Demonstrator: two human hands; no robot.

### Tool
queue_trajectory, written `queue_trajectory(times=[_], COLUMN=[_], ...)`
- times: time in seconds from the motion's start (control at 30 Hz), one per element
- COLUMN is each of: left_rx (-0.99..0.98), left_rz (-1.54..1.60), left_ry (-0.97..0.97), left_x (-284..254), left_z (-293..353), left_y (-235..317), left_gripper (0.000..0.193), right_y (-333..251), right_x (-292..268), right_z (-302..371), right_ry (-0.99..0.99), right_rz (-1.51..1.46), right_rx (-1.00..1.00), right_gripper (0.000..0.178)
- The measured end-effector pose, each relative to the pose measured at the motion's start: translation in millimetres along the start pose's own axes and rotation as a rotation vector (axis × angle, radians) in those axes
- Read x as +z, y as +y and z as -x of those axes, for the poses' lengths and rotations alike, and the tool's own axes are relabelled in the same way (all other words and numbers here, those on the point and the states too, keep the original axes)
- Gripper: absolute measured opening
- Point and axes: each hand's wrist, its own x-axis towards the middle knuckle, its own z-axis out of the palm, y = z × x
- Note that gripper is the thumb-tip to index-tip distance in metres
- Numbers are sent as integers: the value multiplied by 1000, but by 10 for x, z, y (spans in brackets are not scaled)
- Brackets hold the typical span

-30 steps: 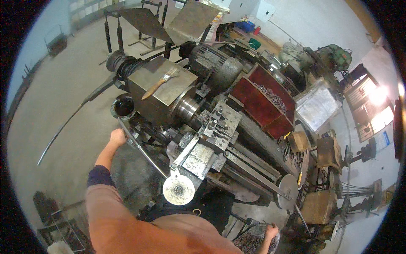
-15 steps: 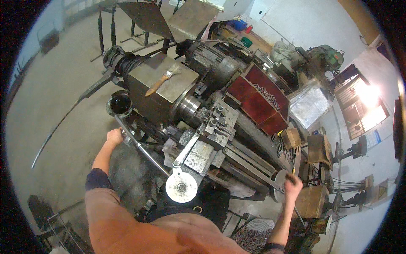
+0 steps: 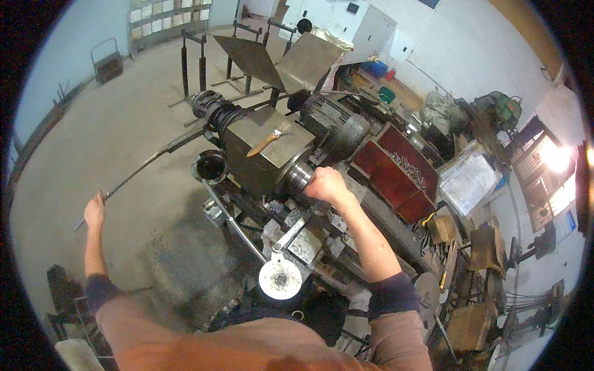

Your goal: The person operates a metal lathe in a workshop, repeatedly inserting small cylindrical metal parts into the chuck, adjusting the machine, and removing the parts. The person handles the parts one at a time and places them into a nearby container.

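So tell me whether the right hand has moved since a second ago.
Yes. The right hand has come up from the lower edge, past the handwheel, to the lathe chuck.

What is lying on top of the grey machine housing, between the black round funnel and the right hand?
In the head view, a paint brush with a wooden handle lies on the grey housing, between the black funnel and the right hand.
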Motion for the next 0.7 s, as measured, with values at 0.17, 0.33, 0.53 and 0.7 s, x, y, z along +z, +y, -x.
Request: queue_trajectory(times=[0.17, 0.33, 0.53, 0.7], left_rx=[23, -147, 109, 382], left_rz=[-15, 180, 390, 643], left_ry=[155, -132, -239, -135], left_x=[-171, -826, -855, -786], left_z=[990, 1850, 1402, 417], left_y=[223, 1210, 1150, 2151], left_gripper=[57, 53, 36, 31], right_y=[11, 49, 778, 1395], right_x=[56, -14, -688, -917], right_z=[-37, 68, 761, 1245], right_ry=[-27, 95, 629, 974], right_rz=[-15, 35, -87, 307], right_rx=[-89, -32, -188, 34], right_gripper=[30, 30, 25, 36])
